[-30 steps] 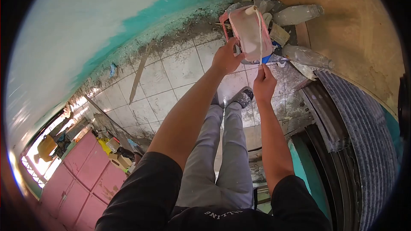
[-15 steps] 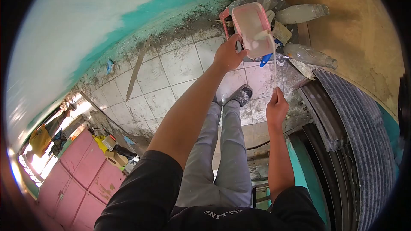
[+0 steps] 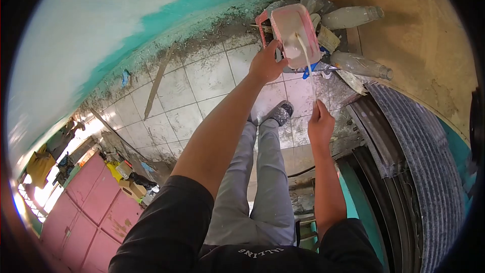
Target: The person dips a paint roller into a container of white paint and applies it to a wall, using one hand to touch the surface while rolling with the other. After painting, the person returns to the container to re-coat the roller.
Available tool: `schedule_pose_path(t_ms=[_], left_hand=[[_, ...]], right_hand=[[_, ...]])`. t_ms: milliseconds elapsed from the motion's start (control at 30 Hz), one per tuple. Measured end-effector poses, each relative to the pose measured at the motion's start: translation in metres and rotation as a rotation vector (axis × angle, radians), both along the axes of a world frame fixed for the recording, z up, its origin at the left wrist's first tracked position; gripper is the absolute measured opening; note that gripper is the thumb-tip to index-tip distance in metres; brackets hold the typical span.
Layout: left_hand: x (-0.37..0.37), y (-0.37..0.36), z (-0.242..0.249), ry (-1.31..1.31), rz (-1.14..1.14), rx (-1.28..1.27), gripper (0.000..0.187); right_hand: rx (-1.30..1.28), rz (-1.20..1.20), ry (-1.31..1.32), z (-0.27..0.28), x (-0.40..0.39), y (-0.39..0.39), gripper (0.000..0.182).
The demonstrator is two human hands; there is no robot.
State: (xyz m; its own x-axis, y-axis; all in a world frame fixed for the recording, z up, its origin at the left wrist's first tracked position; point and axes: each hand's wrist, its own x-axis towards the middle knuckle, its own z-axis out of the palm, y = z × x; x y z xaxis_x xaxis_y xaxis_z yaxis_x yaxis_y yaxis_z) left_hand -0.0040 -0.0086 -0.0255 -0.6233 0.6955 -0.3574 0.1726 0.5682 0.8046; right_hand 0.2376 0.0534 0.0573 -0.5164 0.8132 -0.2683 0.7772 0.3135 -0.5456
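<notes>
A pink rectangular tub (image 3: 314,38) with pale, milky contents is gripped at its near left rim by my left hand (image 3: 268,63). The thumb reaches over the edge, and the other fingers are partly hidden. My right hand (image 3: 321,124) is closed in a pinch on the lower end of a long, thin white stick (image 3: 306,53). The stick's yellowish tip is inside the tub, touching or close above the pale contents. Just below the tub, a blue object (image 3: 309,71) shows in part.
Two glass bottles (image 3: 352,17) (image 3: 361,65) lie near the tub, by a brown board (image 3: 404,30). Corrugated sheets (image 3: 419,156) stand at right. A wooden strip (image 3: 159,82) lies on the dirty tiled floor (image 3: 207,76). A green-and-white wall (image 3: 126,35) rises at left, a pink cabinet (image 3: 91,207) below.
The stick's tip has swung left and deeper into the tub. My right hand has shifted slightly left and up; my left hand keeps its hold on the rim.
</notes>
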Motion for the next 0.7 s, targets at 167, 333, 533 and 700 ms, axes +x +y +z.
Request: schedule_pose_path(t_ms=[167,333,533,700], left_hand=[[-0.001,0.001,0.007,-0.050,-0.012,-0.057,0.054],[0.001,0.001,0.002,-0.028,0.000,-0.036,0.055],[-0.002,0.000,0.010,-0.036,-0.032,-0.064,0.058],[-0.002,0.002,0.008,-0.076,-0.047,-0.098,0.060]], right_hand=[[0.158,0.044,-0.072,0.010,0.045,0.003,0.024],[0.177,-0.025,-0.089,-0.001,0.022,0.016,0.025],[0.093,-0.047,0.081,-0.015,-0.011,0.000,0.024],[0.077,-0.009,0.029,-0.009,0.028,-0.023,0.024]])
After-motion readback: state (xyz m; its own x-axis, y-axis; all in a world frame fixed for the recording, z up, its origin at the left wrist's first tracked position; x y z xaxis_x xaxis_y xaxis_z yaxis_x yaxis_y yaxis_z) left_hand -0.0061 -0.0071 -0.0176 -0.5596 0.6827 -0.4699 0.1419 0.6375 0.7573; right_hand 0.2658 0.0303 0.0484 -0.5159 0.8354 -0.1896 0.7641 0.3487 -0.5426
